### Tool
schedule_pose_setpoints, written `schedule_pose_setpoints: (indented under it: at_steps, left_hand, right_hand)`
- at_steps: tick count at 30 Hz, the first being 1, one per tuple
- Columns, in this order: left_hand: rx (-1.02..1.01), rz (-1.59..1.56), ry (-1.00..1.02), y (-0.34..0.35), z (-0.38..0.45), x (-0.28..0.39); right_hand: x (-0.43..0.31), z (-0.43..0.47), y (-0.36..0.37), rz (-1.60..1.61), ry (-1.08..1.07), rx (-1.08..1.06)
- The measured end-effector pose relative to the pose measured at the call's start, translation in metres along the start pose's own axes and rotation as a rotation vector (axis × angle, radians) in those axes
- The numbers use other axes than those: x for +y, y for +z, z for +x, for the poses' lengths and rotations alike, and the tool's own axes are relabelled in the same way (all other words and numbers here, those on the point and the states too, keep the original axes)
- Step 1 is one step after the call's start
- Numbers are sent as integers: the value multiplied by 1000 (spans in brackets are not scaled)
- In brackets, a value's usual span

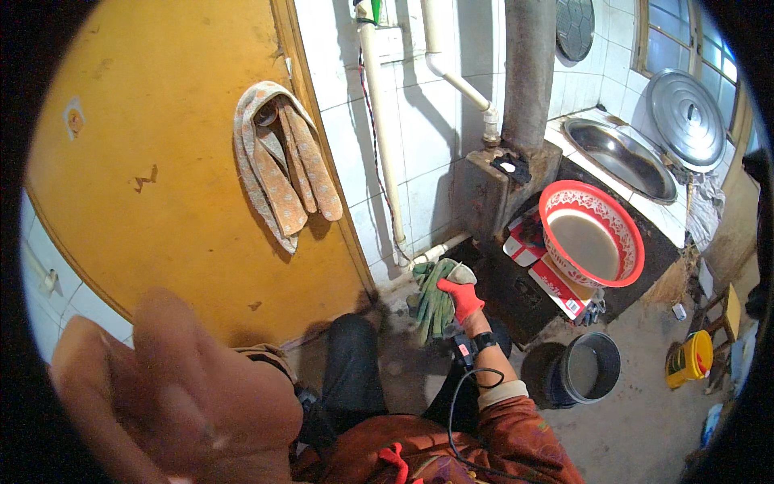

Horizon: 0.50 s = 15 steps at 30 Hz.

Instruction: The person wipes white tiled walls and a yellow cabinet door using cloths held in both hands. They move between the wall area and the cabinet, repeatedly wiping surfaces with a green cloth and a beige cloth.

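My left hand [199, 375] is bare, large and blurred at the lower left, close to the camera. Its fingers look apart, and nothing shows in it. My right hand [463, 299] wears a red glove with a greyish part near the knuckles. At its far end a bunched, mottled green work glove [436, 299] appears gripped, its finger-like strips hanging over the floor in front of my knees. A dark band with a small device [464, 351] and a black cable is on my right wrist. Some red fabric [394, 463] lies on my lap.
Right of my hand, a red patterned basin [632, 266] of cloudy water stands on cardboard [559, 290] over the dark stove top [514, 296]. A dark bucket [595, 396] and a yellow bucket [683, 366] are on the floor. Ahead are a yellow door [181, 169] with a hanging towel [272, 163] and pipes [381, 121].
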State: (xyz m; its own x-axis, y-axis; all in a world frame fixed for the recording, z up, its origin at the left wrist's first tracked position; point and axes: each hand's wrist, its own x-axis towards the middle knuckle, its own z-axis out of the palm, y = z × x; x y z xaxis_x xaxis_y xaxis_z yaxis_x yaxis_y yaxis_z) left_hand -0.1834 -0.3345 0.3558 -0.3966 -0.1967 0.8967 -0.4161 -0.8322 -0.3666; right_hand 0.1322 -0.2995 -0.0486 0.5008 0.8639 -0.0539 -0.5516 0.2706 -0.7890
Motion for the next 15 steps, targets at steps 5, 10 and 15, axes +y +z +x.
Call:
schedule_pose_setpoints:
  at_steps: [5, 10, 15]
  left_hand:
    - [-7, 17, -11, 3, -4, -2]
    - [-20, 14, -18, 13, -17, -19]
    - [-40, 3, -28, 23, -31, -38]
  right_hand:
    - [-9, -2, 5, 88, -41, -90]
    - [-15, 2, 3, 97, -73, -101]
    - [-18, 3, 1, 137, -106, -56]
